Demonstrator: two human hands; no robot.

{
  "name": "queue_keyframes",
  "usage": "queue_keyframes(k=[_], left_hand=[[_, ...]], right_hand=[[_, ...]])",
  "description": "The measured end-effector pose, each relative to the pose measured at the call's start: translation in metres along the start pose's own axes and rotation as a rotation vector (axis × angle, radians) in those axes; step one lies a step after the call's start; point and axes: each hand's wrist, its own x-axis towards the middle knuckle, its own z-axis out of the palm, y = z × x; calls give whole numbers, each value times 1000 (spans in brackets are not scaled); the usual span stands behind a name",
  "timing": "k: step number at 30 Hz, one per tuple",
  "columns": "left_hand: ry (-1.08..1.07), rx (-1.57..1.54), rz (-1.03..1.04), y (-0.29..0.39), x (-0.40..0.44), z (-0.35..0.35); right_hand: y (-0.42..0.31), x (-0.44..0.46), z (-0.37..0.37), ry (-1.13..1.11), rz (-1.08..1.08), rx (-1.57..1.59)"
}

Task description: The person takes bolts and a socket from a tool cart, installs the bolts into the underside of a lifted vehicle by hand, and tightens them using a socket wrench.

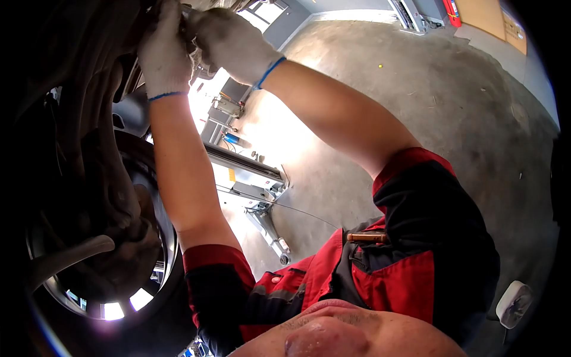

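Both hands are raised together at the top of the view, against the dark underside of a vehicle, in white work gloves with blue cuff edges. My left hand (165,56) points upward, its fingers closed about a dark part and partly lost in shadow at the frame edge. Close beside it, my right hand (233,44) is curled, with darkened glove fingers meeting the left ones. What lies between them is too dark to name. Below and left of the hands hang dark suspension parts (119,178) and a wheel rim (169,256).
A lift post and its arm (264,223) stand on the concrete floor (351,77). A blue cylinder (232,138) is farther back. At the upper right are a red fire extinguisher (452,12) and another lift base (410,18). A white object (514,304) is at lower right.
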Motion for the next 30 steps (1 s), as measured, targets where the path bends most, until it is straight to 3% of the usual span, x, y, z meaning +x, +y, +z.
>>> queue_keyframes(k=[3,5,7,9,11,14,20,23,26,30], left_hand=[[19,1,44,-8,2,1],[91,-23,-17,-5,1,3],[1,-99,-81,-3,4,-2],[-94,-78,-84,-5,8,-11],[-190,29,-7,-5,11,-15],[108,-123,28,-1,5,8],[-134,-57,-60,8,2,-1],[132,-224,-91,17,-1,21],[15,-178,11,15,-7,20],[-112,-80,-17,12,-8,8]], right_hand=[[3,37,-25,-353,-11,26],[33,47,5,-213,-282,13],[63,52,38,-72,-556,-1],[48,41,22,-224,-310,113],[38,37,14,-277,-197,155],[39,41,11,-319,-195,194],[35,34,17,-264,-183,180],[38,40,12,-320,-170,219],[36,41,8,-354,-148,264],[35,38,18,-271,-151,269]])
